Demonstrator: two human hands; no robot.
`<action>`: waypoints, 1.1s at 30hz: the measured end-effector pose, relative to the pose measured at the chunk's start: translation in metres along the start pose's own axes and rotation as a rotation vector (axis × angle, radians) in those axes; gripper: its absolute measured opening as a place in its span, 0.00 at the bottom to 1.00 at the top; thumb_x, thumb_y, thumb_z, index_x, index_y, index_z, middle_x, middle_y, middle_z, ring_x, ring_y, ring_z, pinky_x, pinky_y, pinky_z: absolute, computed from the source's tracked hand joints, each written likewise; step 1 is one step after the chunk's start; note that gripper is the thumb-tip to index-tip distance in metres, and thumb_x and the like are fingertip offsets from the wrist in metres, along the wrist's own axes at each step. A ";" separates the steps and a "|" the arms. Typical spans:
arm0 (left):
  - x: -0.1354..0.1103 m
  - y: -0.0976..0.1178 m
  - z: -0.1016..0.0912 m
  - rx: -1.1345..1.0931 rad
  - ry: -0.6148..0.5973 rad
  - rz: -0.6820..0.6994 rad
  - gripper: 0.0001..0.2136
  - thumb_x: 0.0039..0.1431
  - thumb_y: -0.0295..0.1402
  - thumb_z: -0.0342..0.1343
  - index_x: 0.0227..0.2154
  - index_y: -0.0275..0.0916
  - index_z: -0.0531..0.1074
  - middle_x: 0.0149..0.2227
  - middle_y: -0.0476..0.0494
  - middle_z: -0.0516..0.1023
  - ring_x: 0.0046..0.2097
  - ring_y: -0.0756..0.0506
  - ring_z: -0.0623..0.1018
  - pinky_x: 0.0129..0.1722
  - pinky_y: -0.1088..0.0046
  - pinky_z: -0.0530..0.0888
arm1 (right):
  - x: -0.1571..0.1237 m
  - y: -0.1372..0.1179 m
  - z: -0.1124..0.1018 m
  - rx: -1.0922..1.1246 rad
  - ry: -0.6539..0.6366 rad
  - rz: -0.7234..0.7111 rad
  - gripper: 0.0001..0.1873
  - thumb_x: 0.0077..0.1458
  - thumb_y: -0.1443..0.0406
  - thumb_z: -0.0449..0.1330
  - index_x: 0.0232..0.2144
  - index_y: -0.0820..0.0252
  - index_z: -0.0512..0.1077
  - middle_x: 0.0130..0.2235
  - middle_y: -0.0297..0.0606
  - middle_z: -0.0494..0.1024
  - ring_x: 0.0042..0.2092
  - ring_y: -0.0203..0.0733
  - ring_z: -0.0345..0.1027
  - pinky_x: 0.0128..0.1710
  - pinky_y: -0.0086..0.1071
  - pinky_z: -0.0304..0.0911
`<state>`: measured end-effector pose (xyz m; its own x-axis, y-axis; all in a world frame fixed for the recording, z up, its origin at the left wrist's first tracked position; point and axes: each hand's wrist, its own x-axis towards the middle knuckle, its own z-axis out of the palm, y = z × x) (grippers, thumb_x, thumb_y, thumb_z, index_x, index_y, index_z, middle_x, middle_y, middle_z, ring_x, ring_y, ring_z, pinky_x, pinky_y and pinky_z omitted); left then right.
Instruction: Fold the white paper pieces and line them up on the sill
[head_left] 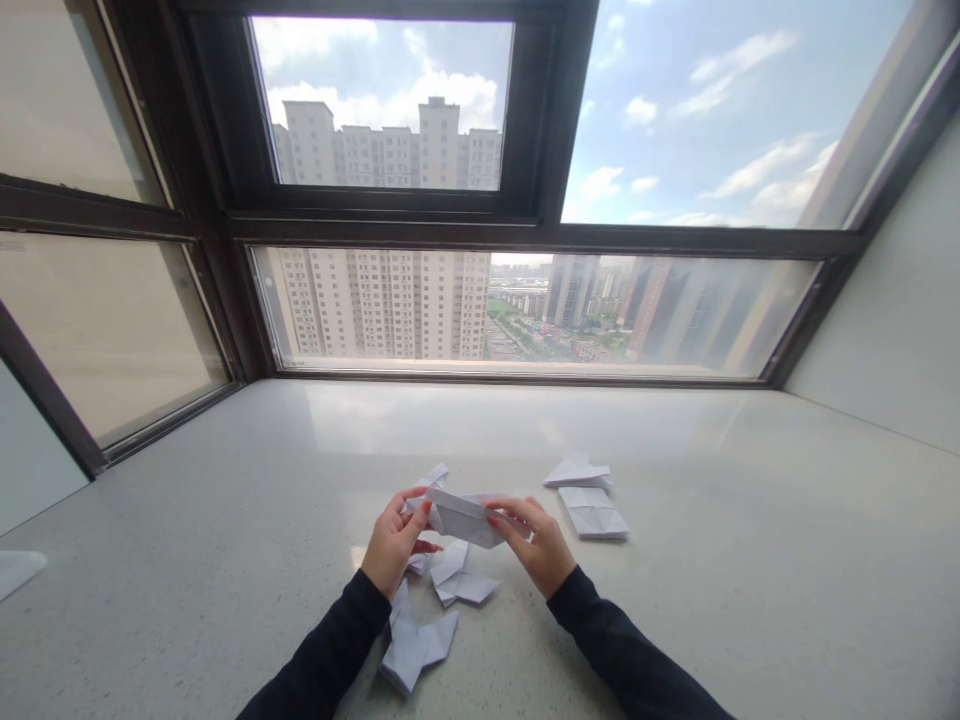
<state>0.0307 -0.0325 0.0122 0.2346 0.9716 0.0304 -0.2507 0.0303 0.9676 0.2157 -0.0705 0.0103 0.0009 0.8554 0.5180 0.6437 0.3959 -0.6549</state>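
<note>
Between my two hands a folded white paper piece point(466, 520) is held up over the sill, its long edge slanting down to the right. My left hand point(397, 540) pinches its left end with thumb and fingers. On the right end, my right hand point(532, 540) grips the paper between thumb and fingertips. Below lie a folded paper shape point(461, 578) and another pointed one point(416, 645) near my left sleeve. Behind my left hand, a further folded paper point(435, 475) shows only in part.
To the right of my hands rest a folded paper point(577, 470) and a squarish folded paper point(594, 513), close together. The speckled pale sill point(712, 560) runs back to a dark window frame point(525, 378). A white object point(19, 570) pokes in at the far left.
</note>
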 end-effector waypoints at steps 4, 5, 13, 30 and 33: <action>0.001 -0.003 0.001 0.052 -0.126 0.011 0.17 0.42 0.44 0.56 0.28 0.33 0.70 0.23 0.48 0.71 0.26 0.51 0.69 0.20 0.79 0.67 | 0.000 0.001 0.000 -0.005 -0.008 0.022 0.08 0.50 0.64 0.53 0.32 0.57 0.71 0.34 0.38 0.77 0.33 0.42 0.68 0.37 0.37 0.59; 0.001 -0.003 0.002 0.074 -0.165 0.019 0.16 0.41 0.43 0.57 0.26 0.32 0.71 0.22 0.48 0.70 0.25 0.52 0.68 0.20 0.80 0.66 | 0.000 0.001 0.000 -0.006 -0.012 0.025 0.08 0.50 0.64 0.53 0.32 0.57 0.71 0.34 0.38 0.77 0.33 0.42 0.68 0.38 0.37 0.59; -0.003 -0.002 0.006 0.141 -0.231 0.032 0.12 0.41 0.37 0.59 0.27 0.33 0.72 0.25 0.47 0.73 0.26 0.50 0.69 0.24 0.78 0.65 | -0.001 0.001 0.001 0.000 -0.018 0.034 0.09 0.49 0.63 0.54 0.31 0.58 0.72 0.32 0.37 0.77 0.32 0.41 0.67 0.33 0.33 0.61; -0.006 -0.004 0.006 -0.013 -0.183 -0.151 0.17 0.39 0.38 0.61 0.32 0.33 0.72 0.33 0.40 0.77 0.35 0.42 0.76 0.36 0.66 0.73 | -0.001 -0.001 0.002 -0.057 -0.050 0.032 0.09 0.50 0.64 0.53 0.31 0.60 0.71 0.29 0.37 0.75 0.30 0.40 0.65 0.33 0.34 0.60; -0.004 -0.006 0.006 -0.031 -0.180 -0.155 0.17 0.38 0.38 0.61 0.32 0.32 0.72 0.34 0.40 0.77 0.35 0.43 0.76 0.37 0.66 0.73 | -0.001 -0.001 0.002 -0.065 -0.048 0.007 0.08 0.50 0.64 0.52 0.31 0.59 0.71 0.29 0.37 0.75 0.29 0.39 0.65 0.34 0.35 0.59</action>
<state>0.0366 -0.0383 0.0073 0.4352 0.8975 -0.0716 -0.2267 0.1862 0.9560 0.2131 -0.0710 0.0098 -0.0306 0.8736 0.4856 0.6920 0.3691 -0.6204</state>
